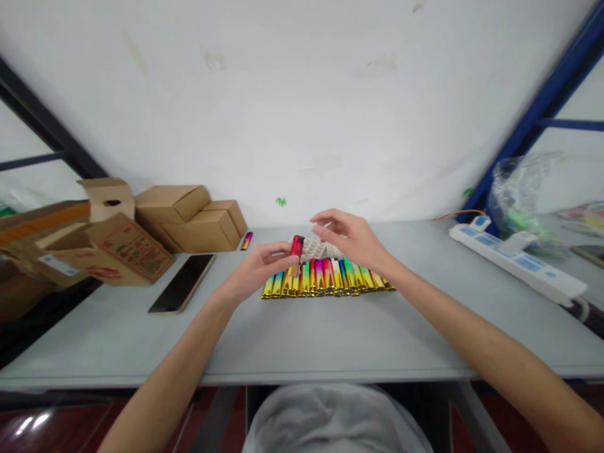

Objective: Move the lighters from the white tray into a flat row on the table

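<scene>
My left hand (257,269) pinches a red and gold lighter (297,246), held upright between thumb and fingers above the left end of a row of lighters. The row of shiny lighters (325,280), gold at the near ends and many-coloured toward the far ends, lies side by side on the table. My right hand (352,238) is raised over the row with thumb and fingers apart, holding nothing I can see. Behind the row, partly covered by both hands, is a whitish bumpy tray or sheet (309,249); its exact kind is unclear.
One purple and yellow lighter (246,241) lies alone near the wall. At left are a phone (183,283), an open carton (127,248) and stacked brown boxes (202,228). A white power strip (519,264) and a clear plastic bag (519,189) are on the right of the grey table (330,340).
</scene>
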`<action>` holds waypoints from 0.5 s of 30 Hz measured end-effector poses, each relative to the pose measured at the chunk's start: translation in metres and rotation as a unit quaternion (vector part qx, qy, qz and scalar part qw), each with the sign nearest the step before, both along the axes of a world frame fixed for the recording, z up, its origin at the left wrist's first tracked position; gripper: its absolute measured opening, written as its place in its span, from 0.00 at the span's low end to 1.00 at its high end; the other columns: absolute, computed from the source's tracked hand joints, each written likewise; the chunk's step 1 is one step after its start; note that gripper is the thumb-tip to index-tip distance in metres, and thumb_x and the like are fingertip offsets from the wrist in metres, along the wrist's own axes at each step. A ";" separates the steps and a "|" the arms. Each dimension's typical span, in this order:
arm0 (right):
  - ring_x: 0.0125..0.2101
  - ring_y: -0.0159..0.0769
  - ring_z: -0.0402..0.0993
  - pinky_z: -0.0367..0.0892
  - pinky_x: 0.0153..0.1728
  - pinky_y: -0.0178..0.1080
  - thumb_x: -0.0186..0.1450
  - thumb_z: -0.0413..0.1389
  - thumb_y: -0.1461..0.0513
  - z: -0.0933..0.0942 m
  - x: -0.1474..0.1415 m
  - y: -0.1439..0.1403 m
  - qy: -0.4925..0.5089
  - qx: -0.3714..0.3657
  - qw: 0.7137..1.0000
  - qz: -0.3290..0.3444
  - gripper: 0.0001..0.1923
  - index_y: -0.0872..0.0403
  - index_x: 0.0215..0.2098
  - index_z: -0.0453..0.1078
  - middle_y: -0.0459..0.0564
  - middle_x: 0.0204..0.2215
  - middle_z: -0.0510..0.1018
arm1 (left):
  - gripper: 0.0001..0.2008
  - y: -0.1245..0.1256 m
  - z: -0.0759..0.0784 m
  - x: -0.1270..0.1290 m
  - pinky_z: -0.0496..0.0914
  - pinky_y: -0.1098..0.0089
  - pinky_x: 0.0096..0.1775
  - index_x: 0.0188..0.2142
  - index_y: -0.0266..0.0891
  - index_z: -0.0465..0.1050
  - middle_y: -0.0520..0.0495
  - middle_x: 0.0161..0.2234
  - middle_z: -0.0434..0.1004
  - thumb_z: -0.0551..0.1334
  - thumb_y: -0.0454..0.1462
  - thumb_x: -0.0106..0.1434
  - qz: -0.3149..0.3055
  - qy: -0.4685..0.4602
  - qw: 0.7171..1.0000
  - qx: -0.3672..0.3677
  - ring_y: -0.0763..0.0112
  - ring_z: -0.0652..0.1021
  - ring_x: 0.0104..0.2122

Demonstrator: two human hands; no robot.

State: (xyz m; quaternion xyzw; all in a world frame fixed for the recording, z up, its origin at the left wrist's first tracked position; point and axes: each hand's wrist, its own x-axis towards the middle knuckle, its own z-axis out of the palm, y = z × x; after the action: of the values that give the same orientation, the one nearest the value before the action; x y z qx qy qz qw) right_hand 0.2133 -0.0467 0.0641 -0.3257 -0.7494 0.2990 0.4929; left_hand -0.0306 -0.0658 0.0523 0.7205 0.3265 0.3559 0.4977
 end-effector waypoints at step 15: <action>0.28 0.38 0.78 0.73 0.35 0.42 0.74 0.51 0.53 -0.061 0.146 0.048 -0.169 0.189 0.911 -0.324 0.14 0.53 0.46 0.73 0.52 0.34 0.82 | 0.22 0.025 -0.011 -0.036 0.77 0.63 0.36 0.37 0.36 0.74 0.46 0.30 0.83 0.77 0.48 0.52 0.129 0.079 0.985 -0.080 0.63 0.82 0.30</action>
State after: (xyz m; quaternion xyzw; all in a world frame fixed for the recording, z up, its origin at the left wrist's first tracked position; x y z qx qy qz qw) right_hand 0.3595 0.0010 0.0027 -0.4972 -0.7172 -0.0839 0.4810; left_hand -0.0668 -0.0411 0.0411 0.6560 0.4825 0.3315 0.4764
